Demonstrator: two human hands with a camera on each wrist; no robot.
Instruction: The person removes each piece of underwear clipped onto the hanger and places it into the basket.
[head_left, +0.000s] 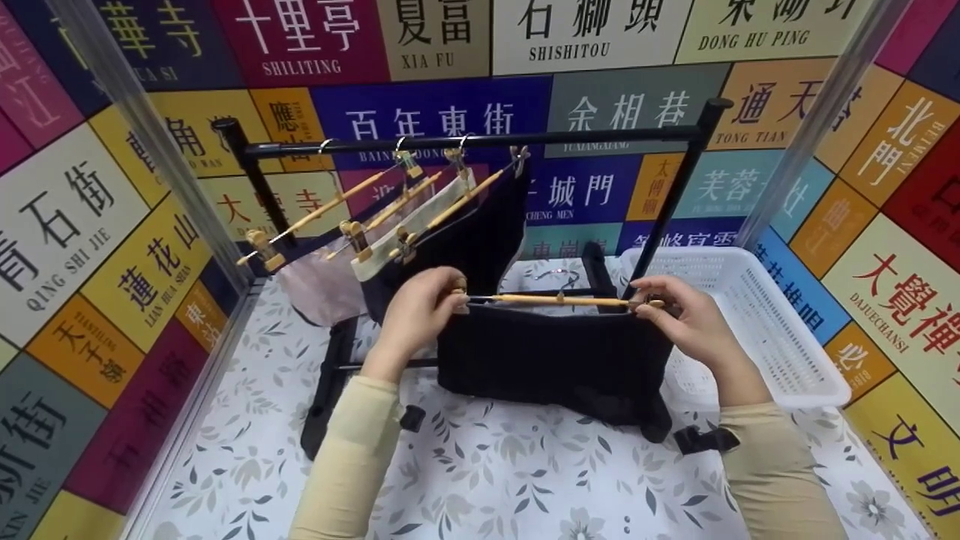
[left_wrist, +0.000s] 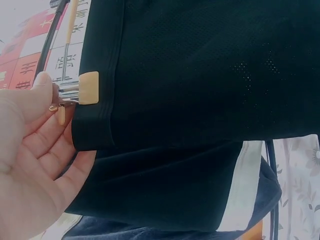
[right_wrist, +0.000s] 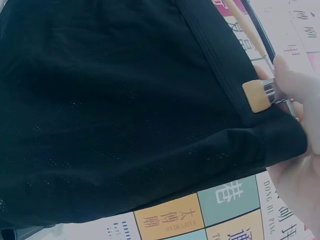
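Note:
A black garment (head_left: pixel 547 367), its kind not plain, hangs by its banded edge from a clip hanger (head_left: pixel 562 300) with a wooden bar. My left hand (head_left: pixel 420 311) pinches the clip at one end of the bar, thumb against fingers. In the left wrist view that clip's wooden pad (left_wrist: pixel 89 88) lies over the band near its corner. At the other end, my right hand (head_left: pixel 690 319) pinches the second clip. Its wooden pad (right_wrist: pixel 257 96) sits on the band in the right wrist view. The hanger is nearly level, in front of the rack.
A black rack (head_left: pixel 570 137) stands behind, with several clip hangers hooked on its left part. Dark garments (head_left: pixel 480 240) and a pale pink one (head_left: pixel 319 285) hang there. To the right, a white basket (head_left: pixel 810 360) sits on the floral tabletop (head_left: pixel 525 480). Patterned panels surround the table.

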